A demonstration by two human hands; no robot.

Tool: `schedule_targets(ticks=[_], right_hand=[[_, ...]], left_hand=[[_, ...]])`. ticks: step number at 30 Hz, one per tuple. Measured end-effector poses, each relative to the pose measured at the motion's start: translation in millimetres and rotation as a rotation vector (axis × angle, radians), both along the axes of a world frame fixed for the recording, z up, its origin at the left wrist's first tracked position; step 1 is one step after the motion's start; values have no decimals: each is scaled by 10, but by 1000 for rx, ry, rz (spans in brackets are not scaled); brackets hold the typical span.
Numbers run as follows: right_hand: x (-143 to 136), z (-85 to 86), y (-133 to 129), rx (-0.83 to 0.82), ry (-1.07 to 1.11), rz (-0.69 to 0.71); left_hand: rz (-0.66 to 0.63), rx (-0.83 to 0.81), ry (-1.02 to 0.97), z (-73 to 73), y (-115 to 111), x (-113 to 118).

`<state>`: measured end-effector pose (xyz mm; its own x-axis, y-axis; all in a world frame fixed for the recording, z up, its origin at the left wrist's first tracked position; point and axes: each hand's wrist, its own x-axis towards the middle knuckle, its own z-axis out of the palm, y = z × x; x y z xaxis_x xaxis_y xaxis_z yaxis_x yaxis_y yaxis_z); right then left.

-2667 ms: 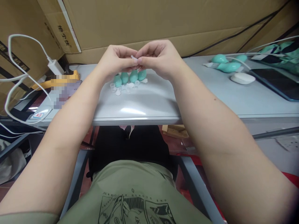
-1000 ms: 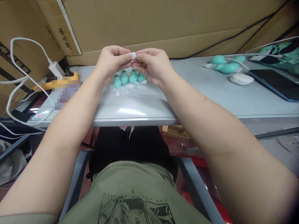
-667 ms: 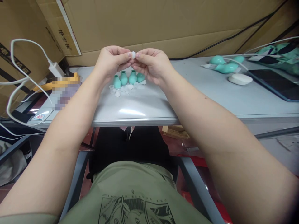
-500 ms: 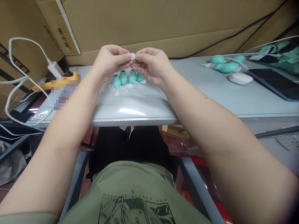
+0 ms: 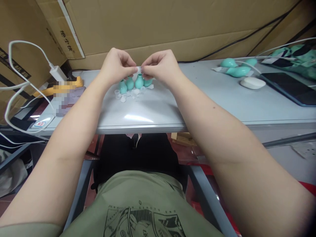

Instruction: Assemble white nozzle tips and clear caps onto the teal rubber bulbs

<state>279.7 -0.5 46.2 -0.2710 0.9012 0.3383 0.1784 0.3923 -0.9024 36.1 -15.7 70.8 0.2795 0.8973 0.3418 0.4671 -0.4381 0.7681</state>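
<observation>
A small white plastic cap [image 5: 139, 69] is pinched between the fingertips of my left hand [image 5: 115, 68] and my right hand [image 5: 161, 68], just above the table. Both hands are closed, and fingers cover most of the cap. Below it stand several teal bulb-shaped bottles [image 5: 139, 82] in a row, with open necks on those whose tops show. The rightmost bottle [image 5: 148, 83] is partly behind my right hand. In front of the row lie several small translucent plastic pieces [image 5: 123, 98], some shaped like little cups.
On the grey table [image 5: 209, 102], more teal bulbs [image 5: 238, 71], a white rounded case [image 5: 253, 83] and a dark tablet [image 5: 291, 89] lie at the right. A phone [image 5: 71, 98], white charger [image 5: 58, 73] and looping cables are at the left. Cardboard [image 5: 172, 26] stands behind.
Both hands have lowered with the cap, bringing it close above the bottle necks. The fingers now cover more of it. The bottles and loose pieces have stayed in place.
</observation>
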Motion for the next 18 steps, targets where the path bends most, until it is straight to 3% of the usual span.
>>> schedule_targets(ticks=[4,9,14,18], right_hand=[[73,14,-162,184,-241,17],[102,-13,-217,238,-321,74],[109,-16,-181,271,-346,73],[97,78,-258,306,-427,129]], left_hand=[[6,126,43,-71,-85,4],[-65,58,72,-74,-138,11],[-23,-37,-107,-72,-139,40],[-57,116,59,-61,-85,13]])
